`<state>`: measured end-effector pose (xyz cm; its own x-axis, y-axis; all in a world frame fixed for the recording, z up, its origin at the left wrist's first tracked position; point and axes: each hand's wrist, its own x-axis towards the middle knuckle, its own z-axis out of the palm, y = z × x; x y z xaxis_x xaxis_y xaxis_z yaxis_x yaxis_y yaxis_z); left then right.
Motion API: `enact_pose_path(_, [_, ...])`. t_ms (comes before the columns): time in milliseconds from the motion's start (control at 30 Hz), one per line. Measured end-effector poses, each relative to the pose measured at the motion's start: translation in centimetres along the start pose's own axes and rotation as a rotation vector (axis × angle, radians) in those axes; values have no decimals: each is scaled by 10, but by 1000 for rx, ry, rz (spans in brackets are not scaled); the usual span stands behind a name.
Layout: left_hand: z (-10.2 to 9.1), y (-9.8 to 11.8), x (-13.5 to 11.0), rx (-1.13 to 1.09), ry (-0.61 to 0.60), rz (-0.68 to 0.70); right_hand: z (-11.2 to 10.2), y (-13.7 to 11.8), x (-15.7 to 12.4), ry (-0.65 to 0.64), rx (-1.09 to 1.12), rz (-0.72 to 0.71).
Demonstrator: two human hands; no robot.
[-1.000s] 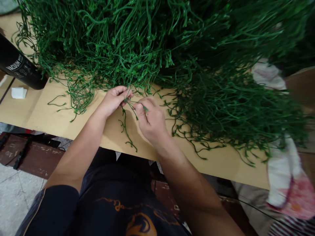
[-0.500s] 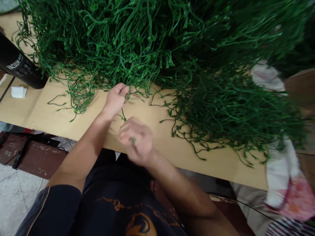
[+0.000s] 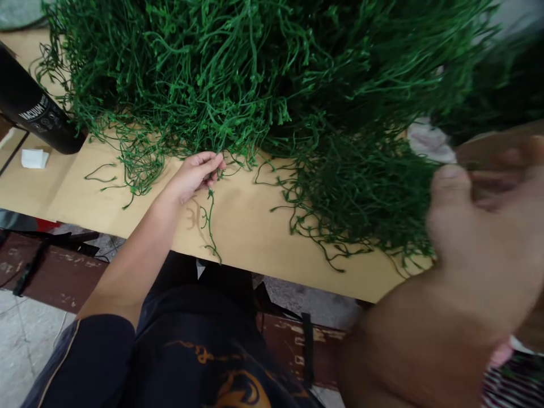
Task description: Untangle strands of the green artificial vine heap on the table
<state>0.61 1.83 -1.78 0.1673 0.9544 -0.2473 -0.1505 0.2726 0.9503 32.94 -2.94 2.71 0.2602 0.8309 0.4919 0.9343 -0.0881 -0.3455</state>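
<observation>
Left hand (image 3: pixel 198 174) pinches green plastic sprig (image 3: pixel 209 222), front of big pile (image 3: pixel 204 68). Black vacuum bottle (image 3: pixel 36 105), white paper (image 3: pixel 34 158): left of pile. Right hand (image 3: pixel 484 238), front-right of pile, partly blocks smaller heap (image 3: pixel 365 192); blurred, can't tell its grip.

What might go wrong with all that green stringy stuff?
The green strand pinched in the left hand might slip, and its lower end dangles near the front edge of the table. The big green pile looks tangled, so tugging one piece could drag others along. The black bottle stands close beside it and might get knocked.
</observation>
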Motion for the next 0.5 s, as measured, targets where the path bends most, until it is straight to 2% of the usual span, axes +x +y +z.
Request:
enact_pose_path(67, [0,0,0,-18,-9,-6,6,6,0,45,-16,137])
enact_pose_path(100, [0,1,0,-31,-18,-10,12,0,-4,56,6,130])
enact_pose_path(167, [-1,2,-2,-61,-47,-16,29,-27,-19,35,153,-63])
enact_pose_path(200, [-1,3,-2,-76,-62,-17,39,-46,-28,-30,261,-170])
enact_pose_path(267, [-2,3,-4,-102,-86,-20,62,-87,-44,-273,542,-282])
enact_pose_path(333, [-2,3,-6,-109,-96,-27,83,-123,-56,-513,767,-302])
enact_pose_path(400, [-2,4,-7,-101,-95,-40,99,-145,-62,-711,953,-279])
enact_pose_path(433, [-2,4,-7,-97,-92,-43,104,-151,-63,-766,1013,-255])
enact_pose_path(500, [-3,5,-6,-100,-83,-35,109,-155,-63,-774,1055,-203])
